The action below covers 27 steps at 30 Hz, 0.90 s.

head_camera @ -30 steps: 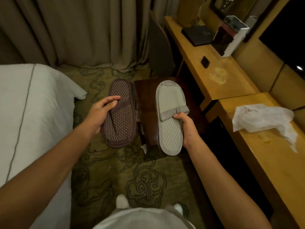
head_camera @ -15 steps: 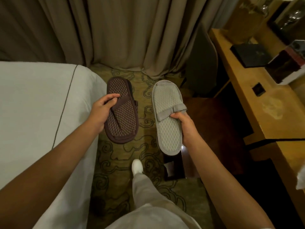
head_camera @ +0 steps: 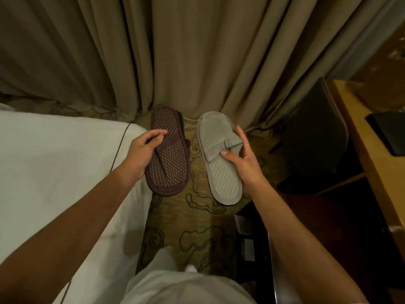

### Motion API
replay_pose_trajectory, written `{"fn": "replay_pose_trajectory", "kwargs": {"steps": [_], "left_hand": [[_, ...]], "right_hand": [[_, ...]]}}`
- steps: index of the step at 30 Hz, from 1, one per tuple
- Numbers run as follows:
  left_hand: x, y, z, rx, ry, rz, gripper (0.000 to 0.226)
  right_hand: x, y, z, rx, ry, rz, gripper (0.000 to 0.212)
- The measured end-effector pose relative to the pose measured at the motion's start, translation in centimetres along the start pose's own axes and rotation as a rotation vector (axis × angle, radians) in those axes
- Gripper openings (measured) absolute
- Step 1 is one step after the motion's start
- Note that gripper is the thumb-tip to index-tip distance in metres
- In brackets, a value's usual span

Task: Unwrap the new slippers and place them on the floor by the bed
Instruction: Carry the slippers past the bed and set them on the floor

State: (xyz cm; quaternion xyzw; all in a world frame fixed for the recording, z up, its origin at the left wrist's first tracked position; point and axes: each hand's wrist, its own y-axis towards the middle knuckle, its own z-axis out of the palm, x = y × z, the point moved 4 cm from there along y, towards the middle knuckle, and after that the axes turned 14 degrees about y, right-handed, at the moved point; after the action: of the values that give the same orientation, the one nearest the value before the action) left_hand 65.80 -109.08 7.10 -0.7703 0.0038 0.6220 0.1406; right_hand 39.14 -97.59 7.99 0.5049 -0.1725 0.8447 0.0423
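My left hand (head_camera: 143,150) grips a pair of flat brown slippers (head_camera: 167,170) by the strap, soles facing me, above the carpet beside the bed's corner. My right hand (head_camera: 242,160) holds a grey slipper (head_camera: 221,174) at its folded strap, thumb on the sole and fingers spread around the right edge. Both are held in the air, side by side, toes pointing toward the curtain. The white bed (head_camera: 54,172) lies at the left.
A beige curtain (head_camera: 197,62) hangs ahead. A patterned carpet (head_camera: 197,220) runs between the bed and a dark chair (head_camera: 315,139). A wooden desk (head_camera: 372,154) stands at the right, dark furniture (head_camera: 258,249) below it. My leg (head_camera: 175,281) is at the bottom.
The view has turned left, toward the bed and curtain. Both hands carried the slippers along. My right hand's fingers have spread further around the grey slipper's strap.
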Motion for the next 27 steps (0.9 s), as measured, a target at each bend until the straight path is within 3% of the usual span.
{"fn": "replay_pose_trajectory", "kwargs": {"steps": [7, 14, 17, 24, 27], "left_hand": [[-1.2, 15.0, -1.0, 0.06, -0.031, 0.02, 0.023], [-3.1, 28.8, -2.2, 0.048, 0.029, -0.017, 0.026], [-3.5, 33.9, -2.4, 0.04, 0.055, -0.049, 0.023], [-2.0, 43.6, -4.8, -0.155, 0.013, -0.162, 0.013], [-1.8, 46.3, -6.4, -0.271, -0.01, -0.172, 0.014]], "right_hand": [[1.5, 13.7, 2.5, 0.011, -0.081, -0.014, 0.062], [3.8, 27.0, 5.7, -0.073, -0.103, 0.053, 0.078], [4.3, 32.8, 6.8, -0.097, -0.083, 0.122, 0.054], [3.7, 49.3, 9.6, 0.001, -0.015, 0.357, 0.041], [3.8, 56.1, 12.7, 0.105, -0.084, 0.405, 0.061]]}}
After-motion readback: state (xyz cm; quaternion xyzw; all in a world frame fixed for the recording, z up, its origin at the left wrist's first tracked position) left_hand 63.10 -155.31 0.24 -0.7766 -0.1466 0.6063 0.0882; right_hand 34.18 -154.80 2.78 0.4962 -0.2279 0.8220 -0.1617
